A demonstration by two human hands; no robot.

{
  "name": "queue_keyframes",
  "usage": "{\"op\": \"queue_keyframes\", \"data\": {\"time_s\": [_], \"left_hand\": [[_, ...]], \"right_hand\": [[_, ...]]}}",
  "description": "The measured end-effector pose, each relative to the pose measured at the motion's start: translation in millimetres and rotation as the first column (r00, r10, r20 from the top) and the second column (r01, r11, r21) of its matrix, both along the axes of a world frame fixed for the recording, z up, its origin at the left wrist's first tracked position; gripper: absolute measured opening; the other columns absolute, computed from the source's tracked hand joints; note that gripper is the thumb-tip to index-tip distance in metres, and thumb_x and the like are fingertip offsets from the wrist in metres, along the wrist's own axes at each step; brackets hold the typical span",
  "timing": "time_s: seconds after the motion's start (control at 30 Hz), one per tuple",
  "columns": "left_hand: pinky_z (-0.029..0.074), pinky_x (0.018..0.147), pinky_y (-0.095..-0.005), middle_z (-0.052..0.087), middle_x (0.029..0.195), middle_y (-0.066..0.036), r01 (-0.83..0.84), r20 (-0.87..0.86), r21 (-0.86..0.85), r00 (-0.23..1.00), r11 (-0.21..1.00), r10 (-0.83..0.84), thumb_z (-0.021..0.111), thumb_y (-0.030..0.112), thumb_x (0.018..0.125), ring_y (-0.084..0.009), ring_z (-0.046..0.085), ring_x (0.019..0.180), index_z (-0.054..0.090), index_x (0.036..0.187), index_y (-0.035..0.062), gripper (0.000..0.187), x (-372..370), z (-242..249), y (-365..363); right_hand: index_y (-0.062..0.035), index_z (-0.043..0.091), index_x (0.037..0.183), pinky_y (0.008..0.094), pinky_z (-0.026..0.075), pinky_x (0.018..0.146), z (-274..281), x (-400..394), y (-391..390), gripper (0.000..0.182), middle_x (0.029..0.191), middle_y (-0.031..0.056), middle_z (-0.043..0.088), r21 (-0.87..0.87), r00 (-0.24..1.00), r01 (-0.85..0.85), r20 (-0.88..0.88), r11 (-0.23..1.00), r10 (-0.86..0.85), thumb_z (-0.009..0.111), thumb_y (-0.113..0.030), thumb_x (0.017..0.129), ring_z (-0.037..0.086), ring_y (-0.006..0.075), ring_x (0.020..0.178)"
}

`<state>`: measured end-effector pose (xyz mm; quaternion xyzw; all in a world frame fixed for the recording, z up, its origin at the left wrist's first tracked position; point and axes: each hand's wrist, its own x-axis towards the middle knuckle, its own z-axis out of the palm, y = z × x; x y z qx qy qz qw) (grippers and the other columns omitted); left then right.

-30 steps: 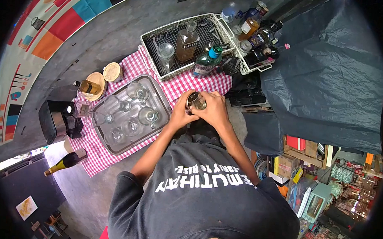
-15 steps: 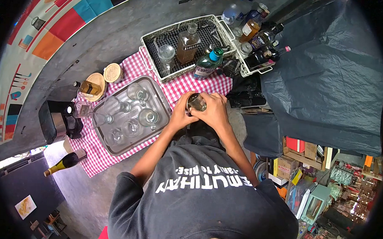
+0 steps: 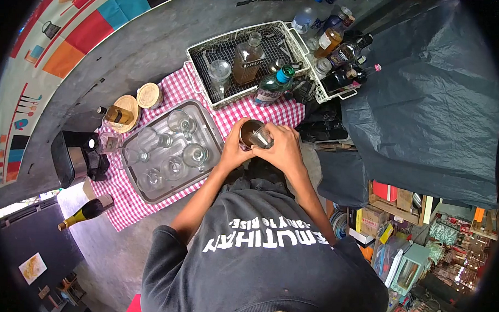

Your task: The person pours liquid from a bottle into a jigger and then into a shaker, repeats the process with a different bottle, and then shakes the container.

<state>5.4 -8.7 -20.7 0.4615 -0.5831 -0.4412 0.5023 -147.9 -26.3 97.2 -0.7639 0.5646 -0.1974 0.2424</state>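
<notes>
Both hands grip one metal cup (image 3: 249, 133) and one small glass (image 3: 261, 137) above the checked cloth (image 3: 175, 90): left hand (image 3: 234, 150) around the cup, right hand (image 3: 282, 149) on the glass. One steel tray (image 3: 207, 119) holds six glasses; two wire baskets (image 3: 201, 50) stand behind.

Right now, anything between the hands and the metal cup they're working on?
Nothing visible. The left hand wraps the metal cup from one side and the right hand presses a small glass piece at its rim. The steel tray of glasses sits apart, beside the left hand.
</notes>
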Motion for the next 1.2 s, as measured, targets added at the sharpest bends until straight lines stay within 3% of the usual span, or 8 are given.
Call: {"op": "queue_keyframes", "data": {"time_s": [0.23,0.3,0.63,0.8,1.0,1.07,1.2], "left_hand": [[0.043,0.1,-0.0371,0.053,0.125,-0.015,-0.022,0.007,0.004,1.0,1.0,0.022,0.084,0.019,0.061,-0.0282,0.055,0.116,0.037,0.136,0.001,0.09,3,4,1],[0.043,0.099,-0.0368,0.052,0.125,-0.015,-0.016,-0.03,0.029,0.999,0.999,0.017,0.084,0.018,0.061,-0.0275,0.055,0.116,0.037,0.135,0.0014,0.09,3,7,1],[0.045,0.097,-0.0369,0.054,0.119,-0.014,-0.023,0.031,-0.012,0.999,1.0,0.023,0.085,0.019,0.061,-0.026,0.056,0.113,0.036,0.134,0.001,0.089,1,10,0],[0.044,0.097,-0.0368,0.054,0.119,-0.014,-0.035,0.008,0.013,0.999,0.999,0.035,0.084,0.019,0.062,-0.0265,0.057,0.112,0.036,0.133,0.0009,0.087,-1,10,1],[0.045,0.096,-0.0376,0.059,0.113,-0.016,-0.116,0.051,0.053,0.992,0.992,0.113,0.083,0.018,0.062,-0.0284,0.059,0.11,0.037,0.13,-0.0009,0.085,-1,16,0],[0.044,0.096,-0.038,0.057,0.115,-0.017,-0.159,0.049,0.13,0.987,0.979,0.154,0.083,0.019,0.062,-0.029,0.058,0.111,0.038,0.128,-0.0015,0.083,-1,11,-2],[0.043,0.097,-0.0389,0.054,0.118,-0.017,-0.223,0.082,0.116,0.973,0.968,0.214,0.084,0.02,0.062,-0.0305,0.055,0.112,0.038,0.128,-0.0019,0.082,1,3,-6]], "right_hand": [[-0.0028,0.061,0.081,0.0487,0.049,0.069,7,-9,-3,0.046,0.074,0.0168,0.066,0.146,1.0,0.002,-0.024,0.989,0.002,0.079,-0.038,0.059,0.066,0.0366,0.074],[-0.0005,0.061,0.076,0.0409,0.049,0.059,3,-12,-3,0.041,0.065,0.0172,0.062,0.102,1.0,-0.004,-0.008,0.995,0.005,0.078,-0.034,0.061,0.065,0.0331,0.062],[0.0011,0.059,0.075,0.0394,0.048,0.057,3,-14,-3,0.044,0.064,0.0183,0.061,0.139,0.999,0.01,-0.033,0.99,-0.006,0.079,-0.035,0.061,0.065,0.0325,0.061],[0.0016,0.058,0.077,0.036,0.045,0.054,2,-21,-4,0.04,0.061,0.0142,0.059,0.244,0.988,-0.003,0.151,0.97,-0.035,0.08,-0.029,0.065,0.06,0.0246,0.055],[0.0014,0.059,0.084,0.0346,0.047,0.063,0,-33,-6,0.04,0.072,0.0124,0.062,0.258,0.973,0.065,0.196,0.964,-0.119,0.081,-0.028,0.067,0.061,0.0202,0.066],[0.0012,0.06,0.087,0.0342,0.047,0.067,-6,-39,-6,0.04,0.075,0.012,0.063,0.28,0.96,0.093,0.231,0.956,-0.161,0.081,-0.027,0.067,0.061,0.0197,0.07],[0.0002,0.062,0.094,0.033,0.048,0.073,-22,-49,-6,0.04,0.08,0.0093,0.065,0.32,0.93,0.128,0.291,0.939,-0.226,0.08,-0.024,0.069,0.063,0.0191,0.077]]}}
